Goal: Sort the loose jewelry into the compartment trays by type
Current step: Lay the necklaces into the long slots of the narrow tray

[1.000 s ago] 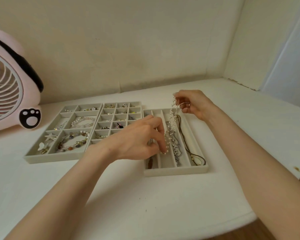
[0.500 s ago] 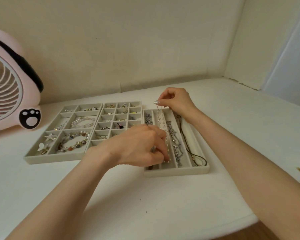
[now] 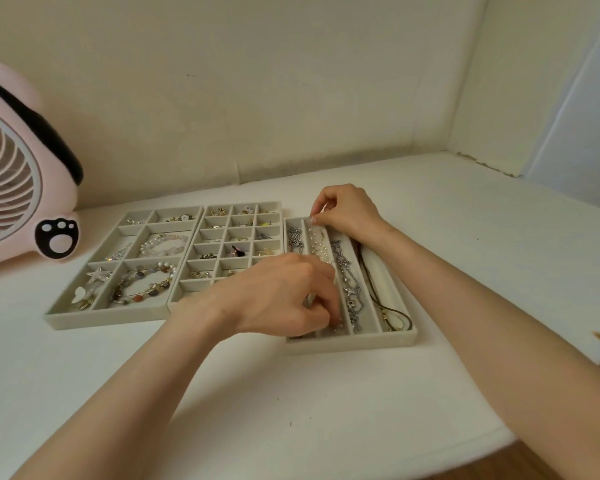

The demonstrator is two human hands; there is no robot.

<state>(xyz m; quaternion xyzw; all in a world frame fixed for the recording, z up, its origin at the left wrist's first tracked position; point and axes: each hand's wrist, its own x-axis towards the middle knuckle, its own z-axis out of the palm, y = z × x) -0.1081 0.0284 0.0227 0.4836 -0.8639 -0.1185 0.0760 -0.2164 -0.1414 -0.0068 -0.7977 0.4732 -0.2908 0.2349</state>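
The pearl necklace [image 3: 317, 249], held aloft a second ago, now lies along the second slot from the left of the necklace tray [image 3: 354, 341]. The right hand [image 3: 347, 211] pinches its far end and the left hand [image 3: 281, 299] its near end. Only letting go seems left.

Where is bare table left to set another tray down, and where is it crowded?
Bare table lies in front of the slot tray, between the forearms, and right of it toward the edge. Crowded: the slot tray itself, where left hand and right hand pinch the pearl necklace.
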